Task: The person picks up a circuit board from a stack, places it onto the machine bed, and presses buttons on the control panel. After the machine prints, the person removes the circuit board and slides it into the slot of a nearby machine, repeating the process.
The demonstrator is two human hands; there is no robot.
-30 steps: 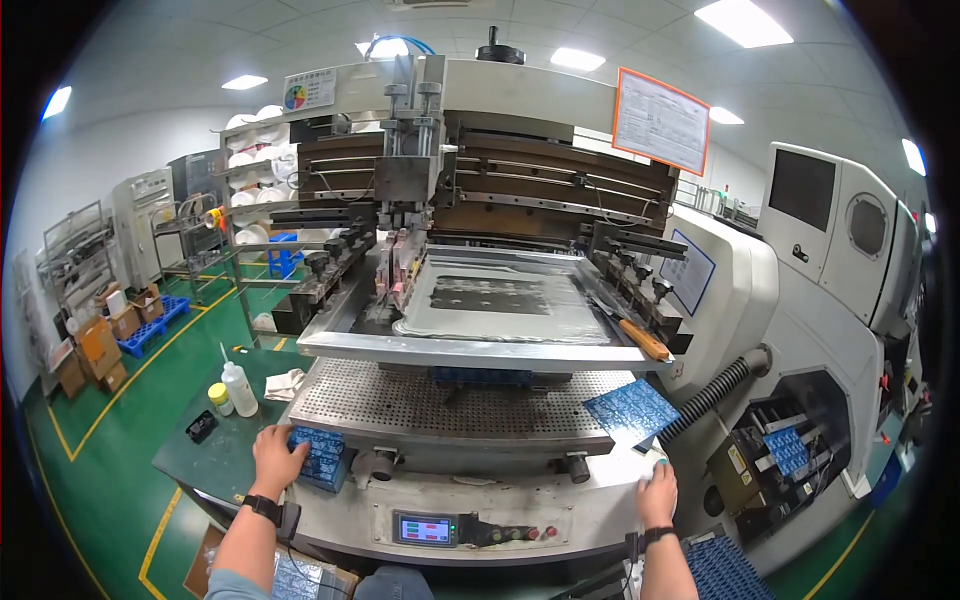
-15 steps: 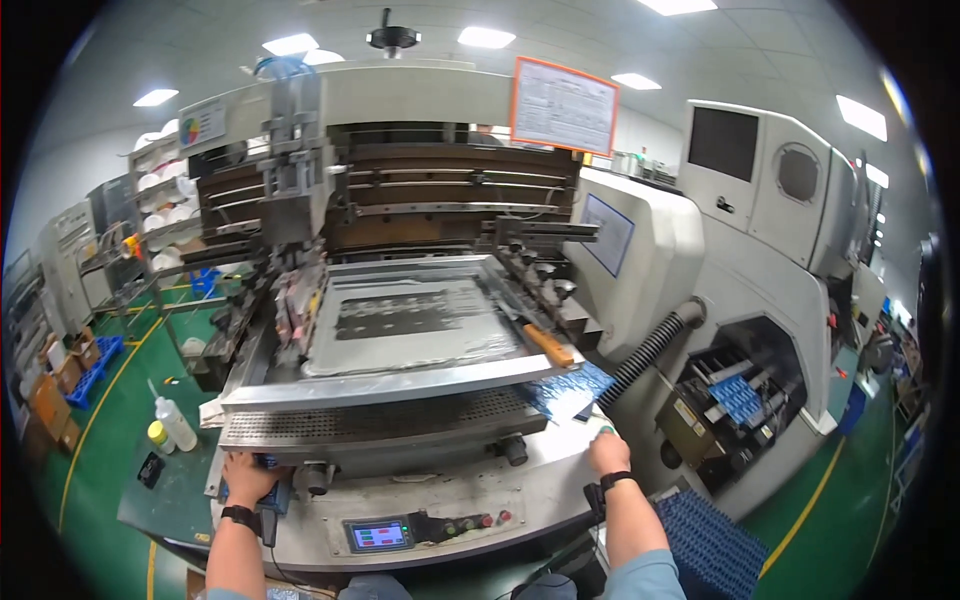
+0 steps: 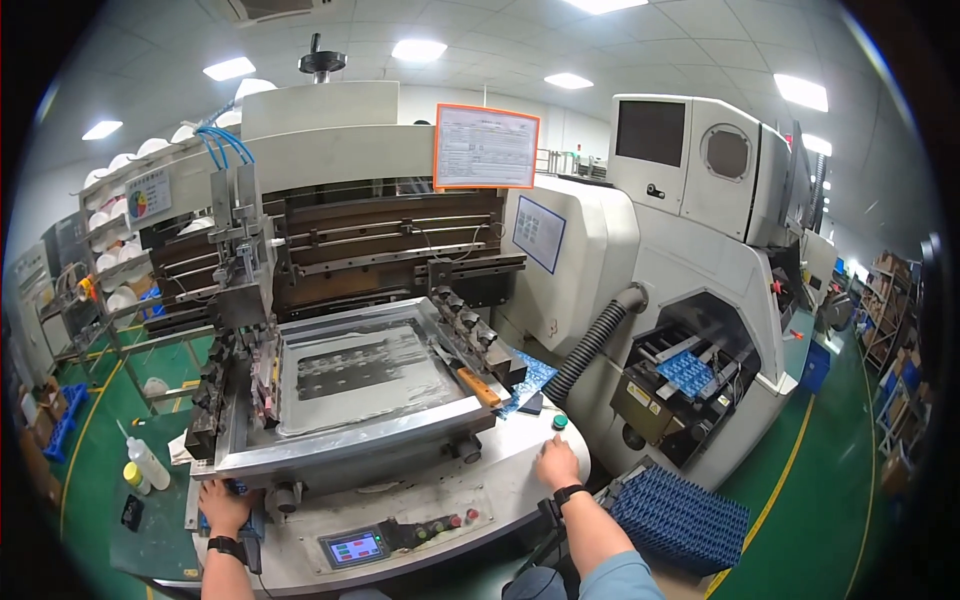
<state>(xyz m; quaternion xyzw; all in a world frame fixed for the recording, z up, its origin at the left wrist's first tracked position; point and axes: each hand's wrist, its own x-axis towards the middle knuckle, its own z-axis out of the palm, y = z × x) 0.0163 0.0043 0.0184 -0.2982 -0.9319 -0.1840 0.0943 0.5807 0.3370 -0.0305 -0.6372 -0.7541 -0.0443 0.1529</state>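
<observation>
Right hand (image 3: 556, 464) rests flat on the white machine bench (image 3: 500, 490), fingers spread loosely and pinching nothing. A green button (image 3: 560, 422) sits just beyond the fingertips, on the far side. A blue patterned sheet (image 3: 527, 377) lies further off, far and a little left of that hand, tucked beside the screen frame (image 3: 350, 385); its long axis runs near-to-far, tilted right. The right hand is much the nearer to it.

Left hand (image 3: 222, 503) is at the near left corner, under the frame's edge, resting on something blue; whether it grips that I cannot tell.

A small touch screen (image 3: 355, 548) with buttons sits between the hands. A stack of blue trays (image 3: 680, 520) stands near right. Green floor, yellow lines; bottles (image 3: 143, 465) on the left; a white machine (image 3: 690, 280) on the right.
</observation>
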